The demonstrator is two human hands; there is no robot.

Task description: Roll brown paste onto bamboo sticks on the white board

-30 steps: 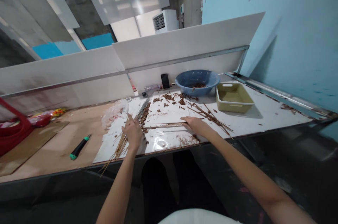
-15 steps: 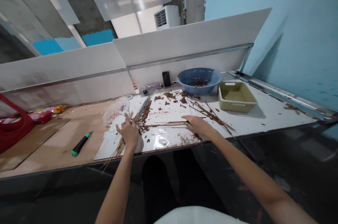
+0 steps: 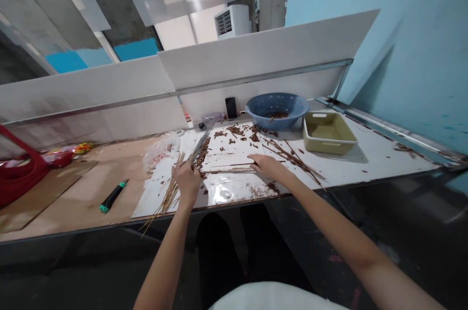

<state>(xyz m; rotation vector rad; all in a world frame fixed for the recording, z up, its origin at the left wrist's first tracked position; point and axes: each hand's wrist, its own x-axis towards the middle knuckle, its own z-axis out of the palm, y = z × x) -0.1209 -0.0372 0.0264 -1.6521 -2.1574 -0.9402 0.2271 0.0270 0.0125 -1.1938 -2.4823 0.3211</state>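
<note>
My right hand is closed in a pinch on the right end of a thin brown stick, which lies low across the white board. A second thin dark stick runs close above it. My left hand bends its fingers over the top of a bundle of straw-coloured sticks, near the first stick's left end; what its fingertips grip is hidden. Beside it spreads a heap of brown flakes. Another bunch of brown sticks lies to the right of my right hand.
A blue basin with brown bits and a green-yellow tray stand at the back right. A black phone leans on the back panel. A green-black cutter and a clear plastic bag lie to the left.
My left hand has moved right and slightly up, its spread fingers now bent together by the flakes. My right hand has shifted slightly left.
</note>
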